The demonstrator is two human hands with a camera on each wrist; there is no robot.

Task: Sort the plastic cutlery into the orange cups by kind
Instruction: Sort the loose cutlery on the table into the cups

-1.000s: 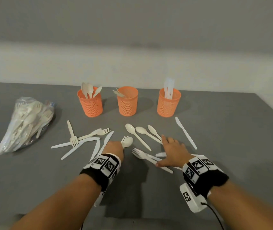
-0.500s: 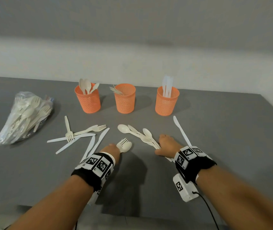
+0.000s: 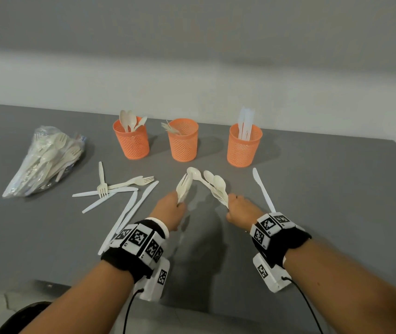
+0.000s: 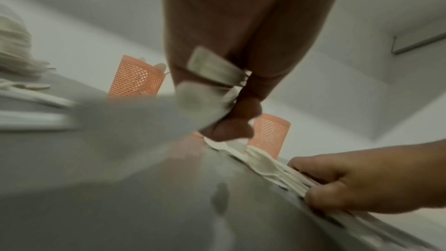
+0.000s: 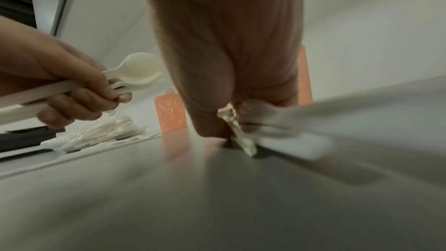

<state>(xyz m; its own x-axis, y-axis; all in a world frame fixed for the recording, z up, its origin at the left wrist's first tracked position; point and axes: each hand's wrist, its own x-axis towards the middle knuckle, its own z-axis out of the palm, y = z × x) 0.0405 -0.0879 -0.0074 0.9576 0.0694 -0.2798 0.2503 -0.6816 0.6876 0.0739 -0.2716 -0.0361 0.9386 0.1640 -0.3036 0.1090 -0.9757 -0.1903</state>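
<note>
Three orange mesh cups stand in a row at the back: the left cup [image 3: 132, 143] has spoons, the middle cup [image 3: 183, 143] forks, the right cup [image 3: 244, 148] knives. My left hand [image 3: 175, 203] grips a fork and a spoon [image 3: 183, 186] by the handles, heads tilted up. Beside it my right hand [image 3: 234, 206] grips a bundle of several spoons [image 3: 214, 184], which fan up and to the left. The two bundles almost touch at their tips. In the right wrist view the left hand [image 5: 72, 87] holds its spoon [image 5: 142, 70] above the table.
Loose forks and knives [image 3: 120, 189] lie on the grey table [image 3: 336, 201] left of my hands. A single knife [image 3: 263, 189] lies to the right. A clear bag of cutlery [image 3: 45, 160] sits far left. The table's near edge runs just under my wrists.
My right hand swept the loose spoons together, closed round them and lifted them off the table. My left hand raised its fork and spoon. Both hands moved toward the cups.
</note>
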